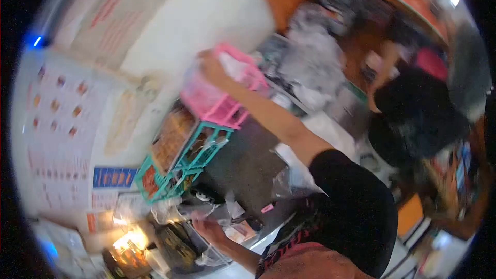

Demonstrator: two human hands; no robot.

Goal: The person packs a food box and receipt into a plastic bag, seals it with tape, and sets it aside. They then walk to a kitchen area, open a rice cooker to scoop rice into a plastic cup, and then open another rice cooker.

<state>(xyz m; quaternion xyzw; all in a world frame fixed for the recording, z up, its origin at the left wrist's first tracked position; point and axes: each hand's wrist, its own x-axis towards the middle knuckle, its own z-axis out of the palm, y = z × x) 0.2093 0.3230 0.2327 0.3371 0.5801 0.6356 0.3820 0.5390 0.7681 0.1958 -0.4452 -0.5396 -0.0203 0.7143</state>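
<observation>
My right hand (211, 68) is at the top of a pink plastic basket (227, 104) with pale pink and white plastic material in it. Its fingers are blurred and partly hidden, so I cannot see whether they grip anything. Lower down, my left hand (207, 229) is near crumpled clear plastic (168, 211) and a small flat pinkish packet (243, 231). Motion smears its fingers too. Below the pink basket are teal plastic baskets (206, 147), one with a brown, bagged food-like content (173, 139).
A person in dark clothes (421, 108) is at the right. Grey-white plastic bags (312, 54) fill the area beyond the pink basket. A printed poster (59, 119) hangs on the wall at left. A bright glow (132, 240) lights the lower left. A dark surface (243, 168) lies between my arms.
</observation>
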